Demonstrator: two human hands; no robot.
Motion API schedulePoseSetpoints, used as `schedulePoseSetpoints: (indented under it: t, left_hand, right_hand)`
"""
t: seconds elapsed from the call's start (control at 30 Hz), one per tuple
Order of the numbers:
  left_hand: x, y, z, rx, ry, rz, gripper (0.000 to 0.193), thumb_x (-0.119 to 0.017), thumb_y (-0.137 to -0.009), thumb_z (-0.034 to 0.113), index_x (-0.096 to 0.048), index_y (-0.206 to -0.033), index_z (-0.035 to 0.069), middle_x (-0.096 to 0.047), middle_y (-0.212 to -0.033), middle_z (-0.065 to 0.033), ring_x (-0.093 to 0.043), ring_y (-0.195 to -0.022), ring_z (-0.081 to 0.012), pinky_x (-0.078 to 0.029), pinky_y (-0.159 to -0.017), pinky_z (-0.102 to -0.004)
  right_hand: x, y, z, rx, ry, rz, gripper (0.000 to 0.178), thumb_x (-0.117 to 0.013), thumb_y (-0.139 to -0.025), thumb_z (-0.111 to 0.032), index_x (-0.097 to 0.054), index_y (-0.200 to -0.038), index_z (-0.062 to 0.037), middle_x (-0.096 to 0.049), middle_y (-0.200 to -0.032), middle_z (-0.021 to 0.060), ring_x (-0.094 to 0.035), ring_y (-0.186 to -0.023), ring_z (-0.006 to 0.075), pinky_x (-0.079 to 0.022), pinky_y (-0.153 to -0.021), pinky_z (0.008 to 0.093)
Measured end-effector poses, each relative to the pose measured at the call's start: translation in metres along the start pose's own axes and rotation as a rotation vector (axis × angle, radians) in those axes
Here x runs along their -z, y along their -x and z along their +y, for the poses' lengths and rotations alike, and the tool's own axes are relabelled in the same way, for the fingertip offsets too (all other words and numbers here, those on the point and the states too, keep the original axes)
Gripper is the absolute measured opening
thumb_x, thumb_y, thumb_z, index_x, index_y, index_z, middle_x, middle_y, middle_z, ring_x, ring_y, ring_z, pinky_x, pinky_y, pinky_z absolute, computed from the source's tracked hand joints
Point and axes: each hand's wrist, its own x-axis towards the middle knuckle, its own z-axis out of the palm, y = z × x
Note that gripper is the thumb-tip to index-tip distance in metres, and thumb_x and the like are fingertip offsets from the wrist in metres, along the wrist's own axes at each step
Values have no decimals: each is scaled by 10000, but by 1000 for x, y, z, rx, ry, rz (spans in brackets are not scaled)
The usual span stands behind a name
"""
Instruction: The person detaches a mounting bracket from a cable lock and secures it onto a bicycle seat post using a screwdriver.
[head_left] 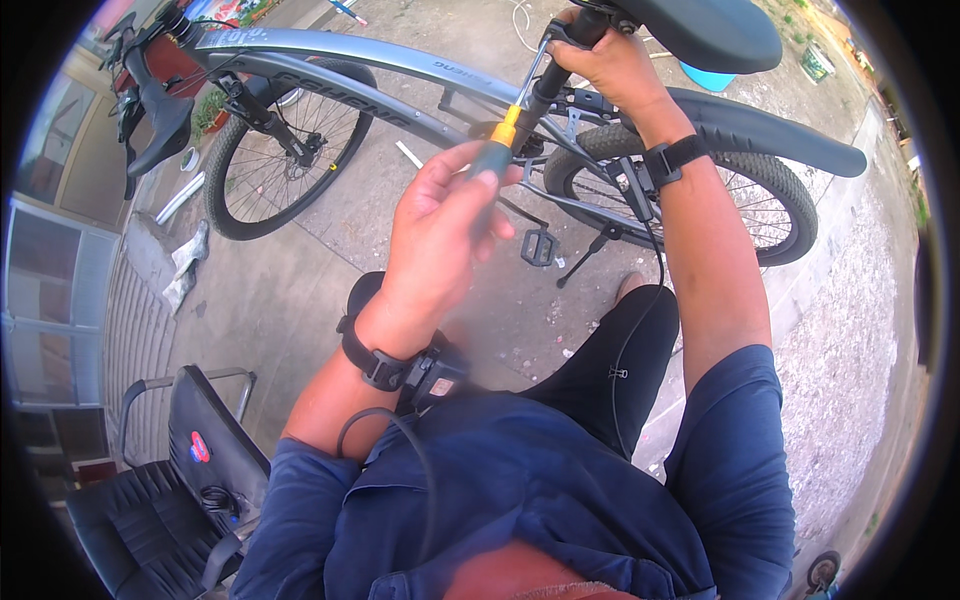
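Observation:
A grey bicycle (350,95) stands crosswise in front of me, its handlebar to the left and its black saddle (715,30) to the right. In my left hand (425,230), closed round the handle, is a screwdriver (507,125) with a dark green and yellow handle. Its metal shaft points up toward a small black bracket (563,36) at the seat post (550,88). My right hand (612,68) is closed at the bracket, just under the saddle, thumb below and fingers above. Whether the screwdriver's tip sits in a screw I cannot tell.
A black office chair (165,500) stands at the lower left with a coiled cable on its seat. The bicycle's pedal (539,248) and kickstand (590,255) stick out toward my legs. A black rear mudguard (770,130) extends right. A bucket (817,63) stands at the far right.

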Motion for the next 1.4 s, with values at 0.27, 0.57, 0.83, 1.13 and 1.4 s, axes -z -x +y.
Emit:
schedulePoseSetpoints:
  t: [0.27, 0.57, 0.83, 1.13, 1.4]
  left_hand:
    - [-4, -1, -1, -21, -11, 3, 382, -548, -963, 142, -483, -1303, -21, -663, -1112, -173, -607, -635, -107, -411, -456, -189]
    - [14, -9, -10, 291, 657, -100, 364, -512, -969, 222, -538, -1274, 24, -658, -1139, -158, -540, -674, -106, -403, -481, -199]
    - [4, -9, 0, 284, 717, -203, 316, -499, -969, 207, -557, -1221, 25, -655, -1121, -151, -543, -668, -117, -399, -475, -210]
    - [-8, -3, 3, -701, -910, 267, 350, -721, -813, 58, -560, -1118, -2, -609, -1150, -147, -629, -891, -218, -524, -735, -306]
    - [-21, 16, -7, -505, -280, 170, 390, -596, -946, 96, -446, -1277, -44, -566, -1215, -188, -661, -858, -174, -535, -734, -284]
  right_hand:
    - [0, 2, -4, -69, -72, 20, 196, -693, -781, -194, -655, -886, -33, -649, -754, 91, -633, -719, 210, -506, -676, 359]
    - [-1, 0, 2, -31, -26, 4, 186, -694, -782, -195, -652, -871, -37, -643, -751, 93, -629, -710, 211, -502, -664, 362]
    - [-3, 1, 2, -53, -92, 39, 181, -692, -786, -190, -645, -859, -31, -641, -744, 81, -626, -708, 196, -508, -668, 355]
    - [-4, 0, 4, -62, -132, 40, 166, -700, -787, -163, -657, -875, -29, -654, -756, 66, -627, -698, 176, -514, -649, 351]
    - [-9, -1, 18, -100, -155, 72, 270, -731, -786, -223, -673, -984, -49, -663, -826, 32, -623, -776, 136, -509, -734, 311]
